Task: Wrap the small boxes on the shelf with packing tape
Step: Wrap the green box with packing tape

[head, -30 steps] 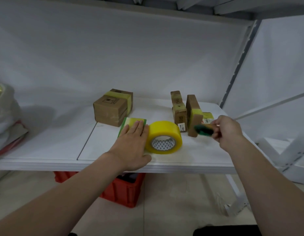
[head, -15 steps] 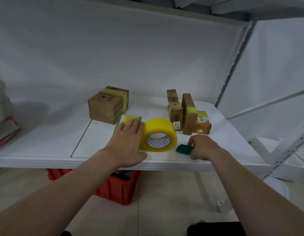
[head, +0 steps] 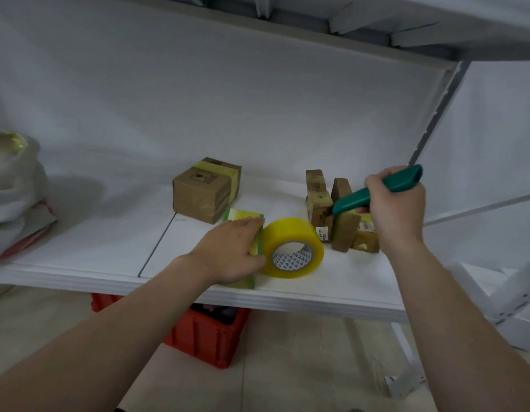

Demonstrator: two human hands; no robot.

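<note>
Right fingers (head: 376,185) grip the cutter (head: 401,180), now raised off the shelf (head: 347,278), while straight left fingers (head: 245,226) press the small box (head: 243,214) beside them, so cutting tape seems next.

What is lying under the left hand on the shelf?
A flat green-and-yellow box lies under the left hand, beside the yellow tape roll. Only its far and near ends show; the hand covers its middle.
</note>
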